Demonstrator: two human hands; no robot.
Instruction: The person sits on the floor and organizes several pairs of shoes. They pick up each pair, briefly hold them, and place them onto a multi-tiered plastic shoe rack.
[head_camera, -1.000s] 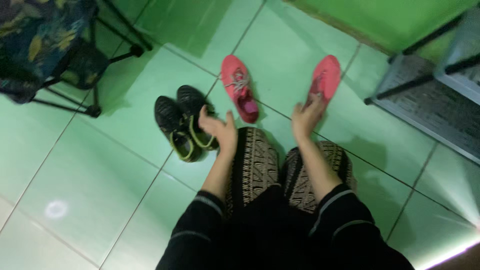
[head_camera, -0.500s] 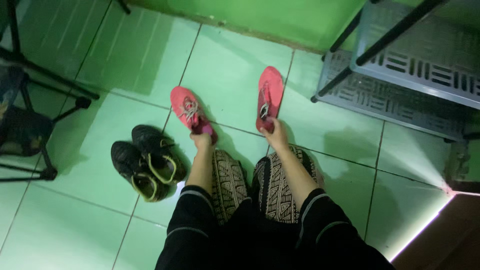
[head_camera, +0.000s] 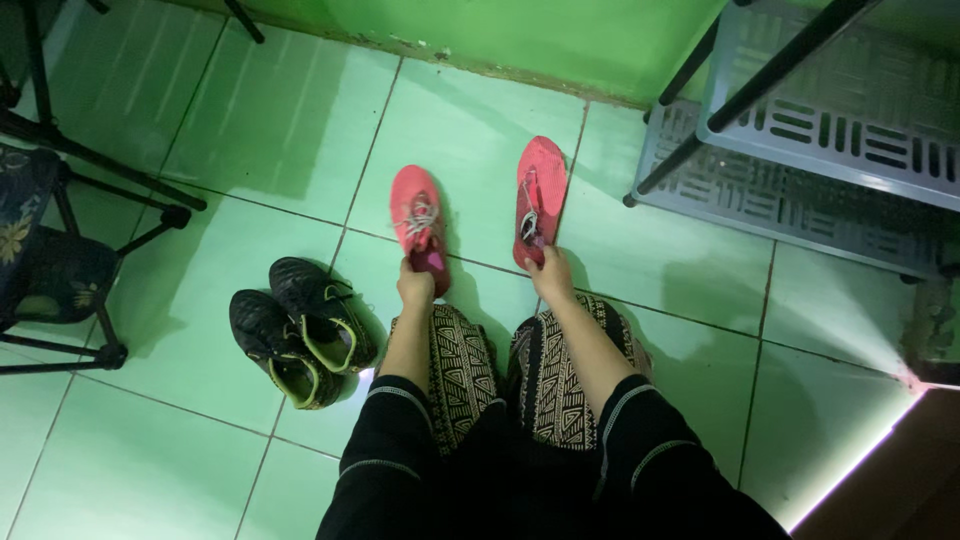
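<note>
Where the two forearms reach out over the patterned knees, each hand is closed on the heel end of a pink shoe. The left hand (head_camera: 415, 287) pinches the heel of the left pink shoe (head_camera: 418, 220), just left of the middle of the frame; this shoe lies on the floor with its toe aimed at the top of the frame and its pale laces showing. The right hand (head_camera: 553, 275) grips the heel of the right pink shoe (head_camera: 540, 195), just right of the middle, which is turned partly on its side, its toe also toward the top. The two shoes lie near each other but apart, both across a grout line of the green tiled floor (head_camera: 470, 130).

To the left of the left hand, in the lower left of the middle, a pair of black shoes with yellow-green trim (head_camera: 300, 330) sits side by side, touching each other. A grey slotted plastic rack (head_camera: 800, 170) on black legs fills the upper right. A dark chair with a leaf-patterned seat (head_camera: 40, 260) stands at the left edge. A green wall (head_camera: 520, 30) runs along the top.
</note>
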